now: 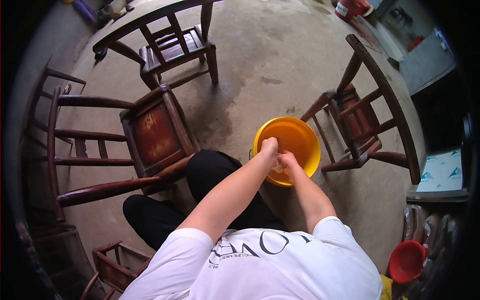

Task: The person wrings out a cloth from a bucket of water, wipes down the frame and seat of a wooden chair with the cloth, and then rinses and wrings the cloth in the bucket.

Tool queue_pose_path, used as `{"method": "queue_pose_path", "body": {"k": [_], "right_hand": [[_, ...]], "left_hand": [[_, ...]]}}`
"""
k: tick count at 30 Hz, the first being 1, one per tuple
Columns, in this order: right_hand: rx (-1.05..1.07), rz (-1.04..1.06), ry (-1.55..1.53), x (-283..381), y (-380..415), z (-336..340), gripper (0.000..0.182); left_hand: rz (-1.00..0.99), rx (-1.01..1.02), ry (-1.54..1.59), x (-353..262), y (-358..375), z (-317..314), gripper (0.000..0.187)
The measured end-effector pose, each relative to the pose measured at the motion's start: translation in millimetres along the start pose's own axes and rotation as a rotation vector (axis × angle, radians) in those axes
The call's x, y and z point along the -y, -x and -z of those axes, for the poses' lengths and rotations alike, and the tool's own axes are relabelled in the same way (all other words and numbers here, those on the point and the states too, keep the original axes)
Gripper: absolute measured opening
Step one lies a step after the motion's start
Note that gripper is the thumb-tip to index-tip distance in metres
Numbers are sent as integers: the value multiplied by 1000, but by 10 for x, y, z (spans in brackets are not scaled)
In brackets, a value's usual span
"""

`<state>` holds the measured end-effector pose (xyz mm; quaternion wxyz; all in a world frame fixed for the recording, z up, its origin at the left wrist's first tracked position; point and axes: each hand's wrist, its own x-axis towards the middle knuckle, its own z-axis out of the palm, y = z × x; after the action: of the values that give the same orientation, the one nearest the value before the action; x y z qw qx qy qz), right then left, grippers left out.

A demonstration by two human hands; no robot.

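A yellow bucket (pixel 314 167) stands on the floor in front of me, its inside orange-tinted. Over its opening my left hand (pixel 270 146) is closed, the wrist bent down toward the bucket. Close against it, slightly lower and to the right, my right hand (pixel 286 160) is closed too. A small pale patch shows just below the hands, inside the bucket's outline. I cannot tell what the fingers hold.
Dark wooden chairs stand around: one at the left (pixel 155 135), one at the back (pixel 175 50), one right of the bucket (pixel 357 110). A low wooden stool (pixel 115 267) sits lower left. A red bowl (pixel 407 261) is lower right; a red bucket (pixel 350 9) is far back.
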<state>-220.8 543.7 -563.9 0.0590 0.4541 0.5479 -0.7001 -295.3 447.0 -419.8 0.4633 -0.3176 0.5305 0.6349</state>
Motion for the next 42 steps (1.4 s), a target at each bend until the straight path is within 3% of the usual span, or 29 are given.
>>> {"method": "queue_pose_path", "body": {"k": [2, 5, 11, 13, 15, 17, 18, 19, 20, 21, 23, 24, 26, 27, 29, 31, 33, 35, 36, 37, 40, 42], "right_hand": [[112, 39, -145, 268, 281, -85, 27], [365, 268, -261, 649, 520, 43, 20], [535, 328, -339, 1076, 1087, -22, 17], [460, 445, -199, 1011, 1149, -136, 16], [356, 462, -144, 995, 1188, -328, 22], [-12, 764, 388, 946, 1063, -383, 30], [-110, 958, 401, 910, 914, -385, 32], [-112, 945, 401, 858, 808, -346, 32], [-228, 935, 514, 849, 705, -275, 30], [-342, 929, 628, 893, 617, -225, 28], [-331, 874, 657, 909, 461, -159, 27], [-388, 788, 763, 862, 344, -107, 29], [-418, 614, 1008, 628, 57, 107, 35], [-299, 704, 1230, 477, -99, 242, 35], [-392, 473, 1163, 454, -59, 254, 29], [-431, 393, 1144, 346, -89, 361, 30], [-466, 328, 1119, 175, -288, 436, 32], [-227, 477, 730, -169, -536, 527, 39], [-54, 372, 558, -179, -388, 446, 40], [113, 276, 684, -107, -269, 422, 36], [-58, 190, 739, -196, -290, 400, 29], [-531, 111, 886, -141, -332, 369, 28]], "left_hand": [[133, 89, -17, -2, -203, 142, 50], [5, 81, -156, 218, -827, 230, 45], [87, 140, 96, 131, -538, 59, 45], [83, 106, 136, 224, -796, 36, 43], [52, 267, 162, 250, -862, 81, 41], [24, 310, 288, 284, -827, 24, 38], [62, 472, 345, 242, -803, 16, 36], [106, 632, 400, 259, -756, 23, 36], [-33, 386, 215, 165, -326, -75, 37], [-34, 388, 214, 193, -418, -84, 37], [-173, 154, -110, 308, -716, -46, 42], [-169, 157, -108, 347, -841, -32, 42], [-404, 186, -422, 389, -1018, 4, 45], [-414, 189, -423, 356, -982, 8, 45], [-237, 146, -55, 383, -776, -28, 45], [-179, 134, -181, 132, -382, 70, 49], [-183, 55, -310, 119, -480, 145, 48], [-168, 37, -262, 47, -232, 141, 49], [-156, 20, -212, 17, -139, 134, 52], [-157, 18, -213, 31, -211, 138, 52], [-89, 20, -168, 44, -294, 150, 52], [-66, 18, -104, -48, 23, 130, 45]]}}
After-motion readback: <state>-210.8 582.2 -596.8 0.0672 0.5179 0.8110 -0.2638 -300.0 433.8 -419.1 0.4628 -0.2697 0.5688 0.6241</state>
